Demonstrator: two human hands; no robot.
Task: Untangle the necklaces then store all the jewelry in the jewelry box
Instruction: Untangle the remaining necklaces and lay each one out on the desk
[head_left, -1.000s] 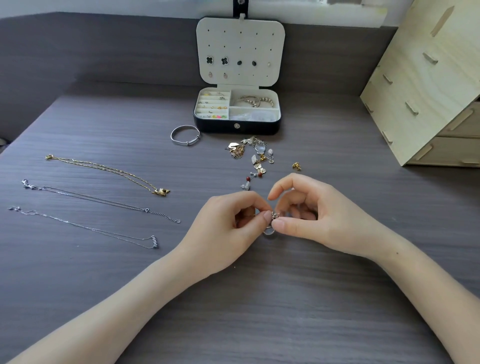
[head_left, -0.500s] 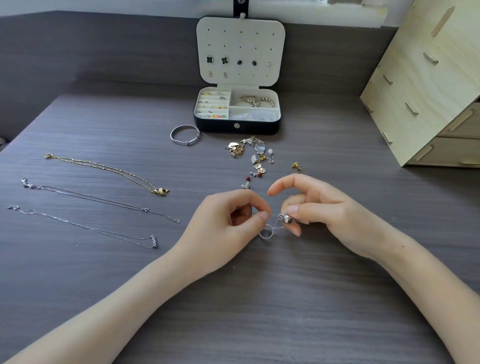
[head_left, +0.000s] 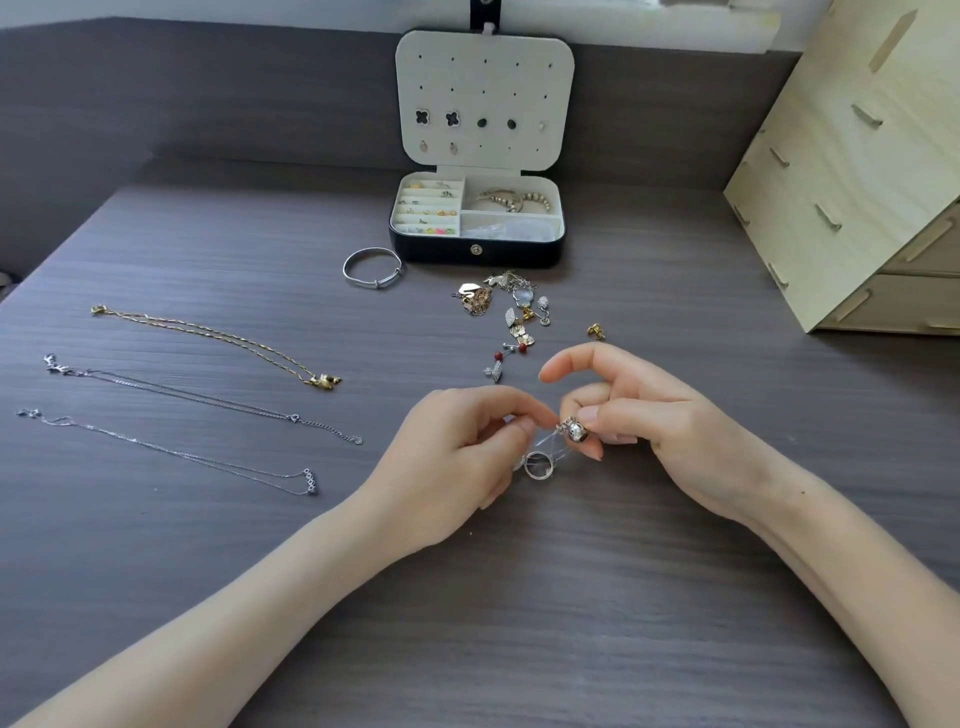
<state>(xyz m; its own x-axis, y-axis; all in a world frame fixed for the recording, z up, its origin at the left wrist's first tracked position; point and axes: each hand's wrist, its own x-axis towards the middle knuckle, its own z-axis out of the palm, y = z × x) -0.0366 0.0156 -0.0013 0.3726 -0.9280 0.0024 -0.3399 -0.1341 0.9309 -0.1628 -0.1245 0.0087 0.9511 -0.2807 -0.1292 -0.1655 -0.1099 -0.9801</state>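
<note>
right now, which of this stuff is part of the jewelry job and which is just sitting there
Part of the job:
tangled chain, pinched between left hand and right hand
gold necklace, middle silver necklace, near silver necklace
silver bangle
loose pile of small pieces
open jewelry box

Just lying about:
wooden drawer unit, far right
</note>
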